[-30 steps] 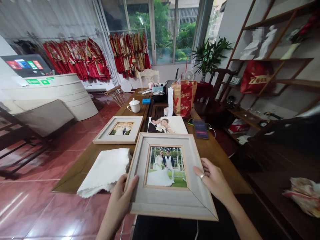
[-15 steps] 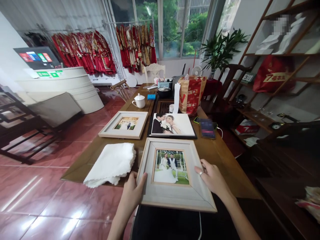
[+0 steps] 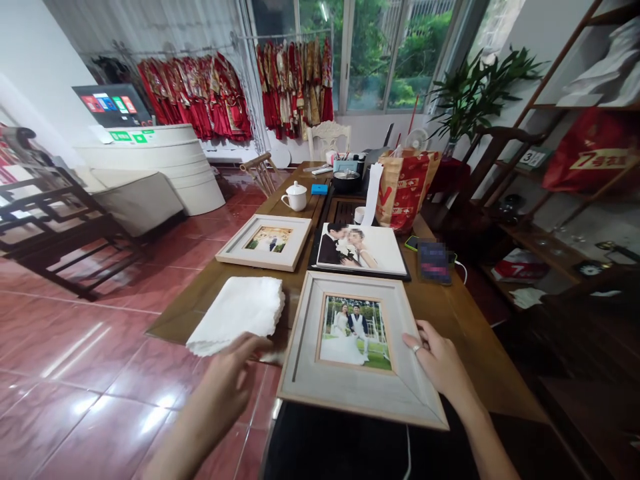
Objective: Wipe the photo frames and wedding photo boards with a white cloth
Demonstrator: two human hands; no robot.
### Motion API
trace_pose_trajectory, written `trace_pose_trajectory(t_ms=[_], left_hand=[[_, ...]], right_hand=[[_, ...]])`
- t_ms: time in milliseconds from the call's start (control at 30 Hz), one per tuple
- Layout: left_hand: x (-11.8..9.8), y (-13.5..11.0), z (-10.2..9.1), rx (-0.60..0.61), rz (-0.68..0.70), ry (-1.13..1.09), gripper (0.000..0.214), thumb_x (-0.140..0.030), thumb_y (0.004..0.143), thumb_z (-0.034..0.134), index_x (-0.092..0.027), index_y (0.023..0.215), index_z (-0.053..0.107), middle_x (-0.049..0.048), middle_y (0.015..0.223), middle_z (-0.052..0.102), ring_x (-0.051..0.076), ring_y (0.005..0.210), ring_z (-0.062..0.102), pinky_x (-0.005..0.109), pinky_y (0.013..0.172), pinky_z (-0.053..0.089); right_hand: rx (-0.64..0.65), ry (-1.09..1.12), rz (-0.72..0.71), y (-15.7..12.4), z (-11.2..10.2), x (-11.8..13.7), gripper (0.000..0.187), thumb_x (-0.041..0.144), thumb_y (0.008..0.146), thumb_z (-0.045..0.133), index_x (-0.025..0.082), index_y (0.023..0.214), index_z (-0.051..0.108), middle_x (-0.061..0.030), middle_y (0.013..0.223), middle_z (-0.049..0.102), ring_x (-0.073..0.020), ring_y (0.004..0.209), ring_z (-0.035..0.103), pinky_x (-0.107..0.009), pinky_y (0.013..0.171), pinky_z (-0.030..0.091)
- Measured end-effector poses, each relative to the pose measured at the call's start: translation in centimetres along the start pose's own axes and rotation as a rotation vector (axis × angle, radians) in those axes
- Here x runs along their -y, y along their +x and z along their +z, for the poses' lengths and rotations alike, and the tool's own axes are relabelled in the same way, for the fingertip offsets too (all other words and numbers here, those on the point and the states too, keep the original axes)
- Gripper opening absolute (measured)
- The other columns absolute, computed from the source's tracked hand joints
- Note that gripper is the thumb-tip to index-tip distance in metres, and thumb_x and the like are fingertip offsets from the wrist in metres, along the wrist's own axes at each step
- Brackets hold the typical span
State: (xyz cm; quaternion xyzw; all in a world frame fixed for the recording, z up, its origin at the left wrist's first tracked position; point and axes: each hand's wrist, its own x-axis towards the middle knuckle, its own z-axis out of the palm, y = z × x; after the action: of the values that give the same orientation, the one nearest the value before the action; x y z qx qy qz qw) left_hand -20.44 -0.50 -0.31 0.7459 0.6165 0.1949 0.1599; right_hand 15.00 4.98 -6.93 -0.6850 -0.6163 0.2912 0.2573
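Note:
A pale wooden picture frame (image 3: 350, 393) with a wedding photo lies at the near end of the long wooden table (image 3: 475, 360), jutting over its edge. My right hand (image 3: 435, 360), wearing a ring, grips the frame's right side with the thumb on top. My left hand (image 3: 227, 380) is off the frame, blurred, fingers spread, just below a folded white cloth (image 3: 240, 313) to the frame's left.
Farther along the table lie a second framed photo (image 3: 265, 241), an unframed wedding print (image 3: 363, 250), a phone (image 3: 434, 261), a white teapot (image 3: 296, 197) and a red gift bag (image 3: 405, 190). Wooden shelves stand right, red garments hang at the back, red tiled floor left.
My left hand has let go of the frame's left edge and moved left toward the white cloth. The frame now rests lower and flatter. My view has shifted left.

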Motion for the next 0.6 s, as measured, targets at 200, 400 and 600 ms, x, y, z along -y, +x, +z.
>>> trace_pose_trajectory(t_ms=[200, 400, 600], left_hand=[[7.0, 0.9, -0.5, -0.267, 0.097, 0.29, 0.049, -0.02, 0.066, 0.048, -0.018, 0.115, 0.052, 0.0115, 0.12, 0.057, 0.029, 0.113, 0.052, 0.039, 0.09, 0.043], [6.5, 3.2, -0.6, -0.523, -0.083, 0.119, 0.026, -0.03, 0.08, 0.039, -0.017, 0.065, 0.055, 0.0027, 0.064, 0.061, 0.017, 0.059, 0.058, 0.023, 0.054, 0.041], [-1.5, 5.8, -2.3, -0.365, 0.03, -0.003, 0.032, -0.038, 0.087, 0.042, -0.019, 0.061, 0.045, -0.0051, 0.05, 0.039, 0.009, 0.045, 0.039, 0.018, 0.048, 0.029]], right_hand=[[-0.003, -0.046, -0.029, -0.4, 0.1, 0.3, 0.03, 0.044, 0.084, 0.04, 0.023, 0.104, 0.05, -0.005, 0.084, 0.068, -0.0247, 0.079, 0.063, -0.033, 0.068, 0.044], [-0.353, -0.172, -0.116, -0.8, -0.7, 0.7, 0.051, 0.053, 0.082, 0.046, 0.018, 0.119, 0.05, -0.005, 0.08, 0.059, -0.0243, 0.078, 0.058, -0.038, 0.072, 0.046], [-0.317, 0.115, -0.446, -2.4, -1.9, 6.7, 0.051, 0.044, 0.081, 0.056, 0.024, 0.127, 0.045, -0.0085, 0.116, 0.058, -0.0247, 0.104, 0.055, -0.041, 0.089, 0.045]])
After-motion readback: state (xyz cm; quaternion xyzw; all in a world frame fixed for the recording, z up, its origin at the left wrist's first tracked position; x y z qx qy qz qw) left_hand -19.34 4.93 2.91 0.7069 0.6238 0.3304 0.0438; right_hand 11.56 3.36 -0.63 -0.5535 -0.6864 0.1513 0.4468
